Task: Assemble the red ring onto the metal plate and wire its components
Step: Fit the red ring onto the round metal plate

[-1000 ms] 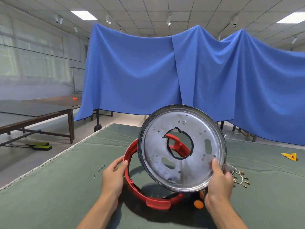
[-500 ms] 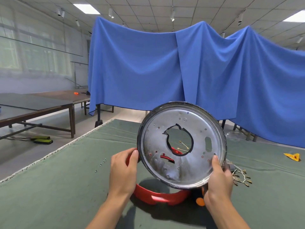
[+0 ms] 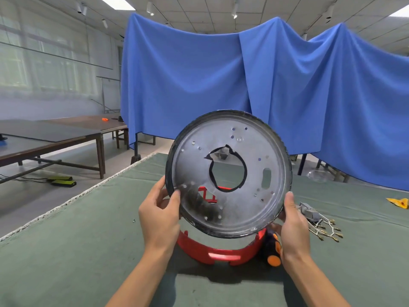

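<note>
Up comes the metal plate (image 3: 230,173), higher than half a second ago, and the left hand (image 3: 160,212) has let go of the red ring and come onto the plate's rim at 8 o'clock, thumb on the face, fingers curled behind the edge. Right hand (image 3: 292,222) grips the rim at 4 o'clock, thumb lying along the edge, fingers wrapped behind. Plate is held nearly upright, tilted a little, facing the person, its ragged centre hole showing green cloth through it.

Below, at 6 o'clock from the plate, the red ring (image 3: 221,251) lies on the green worktop (image 3: 77,251); a bit of its far wall peeks through the plate's slot and under the hole. Just beside the ring at 3 o'clock, partly behind the right wrist, there's a black and orange tool (image 3: 273,251). Out at 3 o'clock from the right hand, a grey connector with a bundle of wires (image 3: 321,224) rests on the cloth. A small screw (image 3: 134,220) sits at 9 o'clock of the left hand. Far right, a yellow piece (image 3: 398,202). Blue drape (image 3: 243,80) behind it all.
</note>
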